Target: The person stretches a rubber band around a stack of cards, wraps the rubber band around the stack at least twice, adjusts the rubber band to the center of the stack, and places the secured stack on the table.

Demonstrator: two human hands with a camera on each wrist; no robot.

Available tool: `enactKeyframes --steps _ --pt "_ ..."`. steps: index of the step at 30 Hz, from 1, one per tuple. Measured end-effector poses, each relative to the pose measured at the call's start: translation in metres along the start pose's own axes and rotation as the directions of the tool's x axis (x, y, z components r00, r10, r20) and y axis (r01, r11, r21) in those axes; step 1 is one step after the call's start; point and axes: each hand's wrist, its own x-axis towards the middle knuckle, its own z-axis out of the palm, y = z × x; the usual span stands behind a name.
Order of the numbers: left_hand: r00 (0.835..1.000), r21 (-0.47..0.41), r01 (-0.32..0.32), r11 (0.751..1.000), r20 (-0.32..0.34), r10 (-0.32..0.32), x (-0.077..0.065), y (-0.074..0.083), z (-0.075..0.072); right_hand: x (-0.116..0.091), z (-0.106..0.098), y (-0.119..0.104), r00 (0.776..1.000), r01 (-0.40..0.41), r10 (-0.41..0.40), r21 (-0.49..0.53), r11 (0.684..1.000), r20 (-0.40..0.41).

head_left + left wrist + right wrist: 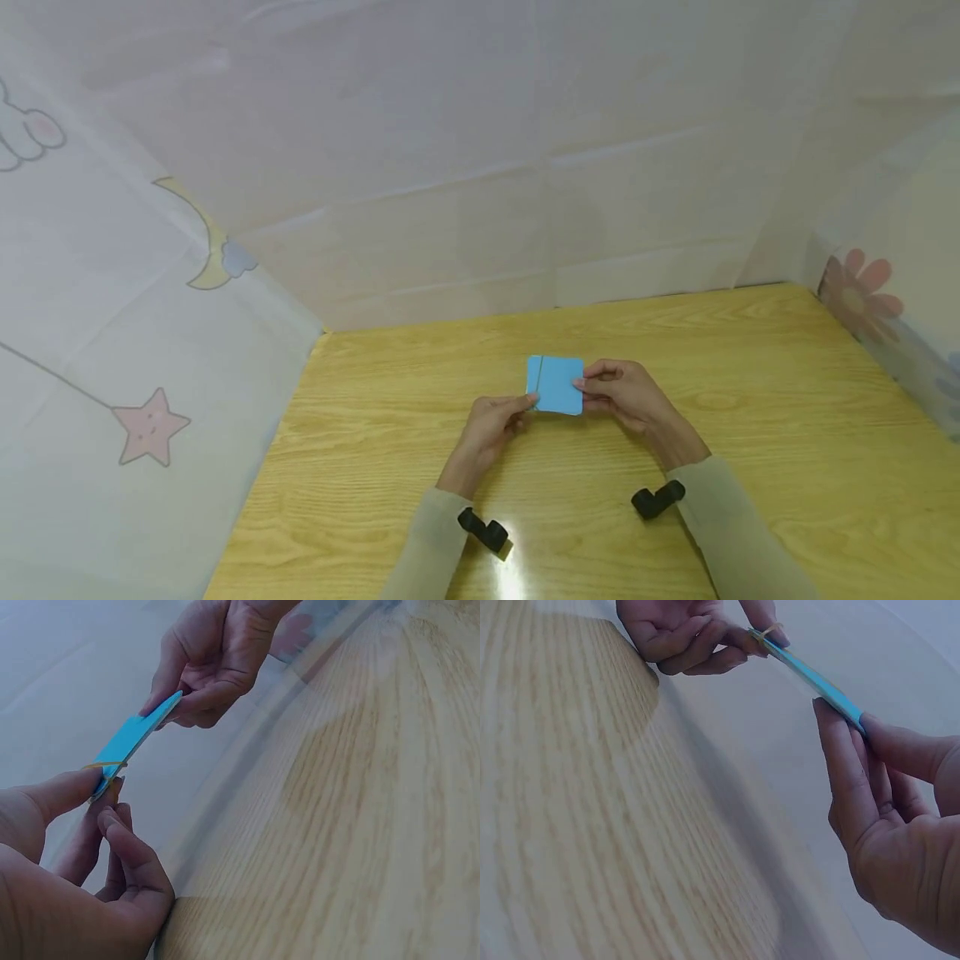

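Note:
A thin square stack of blue cards is held up above the table between both hands. Near its left edge a yellowish rubber band runs round it from top to bottom. My left hand pinches the lower left corner, thumb on the blue face beside the band and a fingertip underneath. At the opposite edge my right hand grips the stack between thumb on top and fingers below. Seen nearly edge-on in the right wrist view, the stack shows a pale underside.
The wood-grain table spreads beneath the hands. Pale cloth or sheet walls rise at its back and sides, printed with a star, a moon and a flower. Each sleeve carries a small black wrist camera.

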Motion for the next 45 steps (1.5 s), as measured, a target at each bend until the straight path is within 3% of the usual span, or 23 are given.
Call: enactKeyframes --steps 11,23,32,38,41,45 --pt "1.0 -0.019 0.003 1.0 -0.003 -0.003 0.007 0.013 -0.003 -0.001 0.0 0.0 0.998 -0.036 0.036 0.003 0.999 0.057" --pt "0.994 -0.116 0.048 0.992 -0.092 -0.059 0.025 0.033 -0.003 0.003 0.005 0.005 0.994 -0.075 0.075 -0.001 0.997 0.083" --pt "0.992 -0.098 0.072 0.993 -0.101 -0.082 0.038 0.038 -0.003 0.005 0.007 0.008 0.995 -0.088 0.088 -0.012 0.996 0.044" --pt "0.99 -0.146 0.059 0.988 -0.117 -0.076 0.039 0.036 -0.007 0.004 0.015 0.009 0.995 -0.081 0.083 -0.041 0.996 0.048" --pt "0.992 -0.126 0.052 0.991 -0.111 -0.067 0.038 0.035 -0.01 0.004 0.018 0.01 0.995 -0.085 0.087 -0.048 0.995 0.046" --pt "0.995 -0.089 0.053 0.995 -0.078 -0.06 0.033 0.031 -0.012 0.005 0.017 0.011 0.996 -0.091 0.091 -0.05 0.995 -0.015"
